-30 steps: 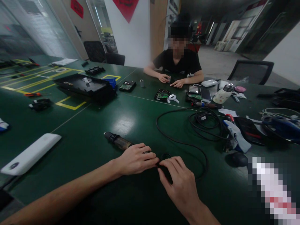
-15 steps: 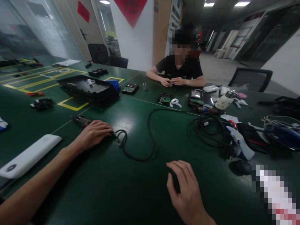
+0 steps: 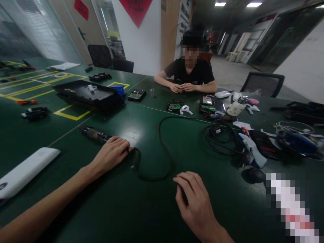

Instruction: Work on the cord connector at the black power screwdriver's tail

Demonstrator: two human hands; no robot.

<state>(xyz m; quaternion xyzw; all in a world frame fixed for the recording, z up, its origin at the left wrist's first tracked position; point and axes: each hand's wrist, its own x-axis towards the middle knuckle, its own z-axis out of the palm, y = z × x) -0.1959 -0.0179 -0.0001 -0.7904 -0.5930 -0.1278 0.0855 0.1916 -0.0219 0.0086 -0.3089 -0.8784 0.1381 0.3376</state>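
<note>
Green table (image 3: 148, 130); left hand (image 3: 112, 155) holds corded tool (image 3: 95, 134).

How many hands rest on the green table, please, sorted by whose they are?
Own hands: 2, the left hand over the corded tool, the right hand apart from it.
Co-worker's hands: 2, close together.
Total: 4

Left hand (image 3: 111, 155): bare on my feed, forearm uncovered right to the frame edge.
Right hand (image 3: 196, 202): I see it bare too, wrist uncovered.
</note>
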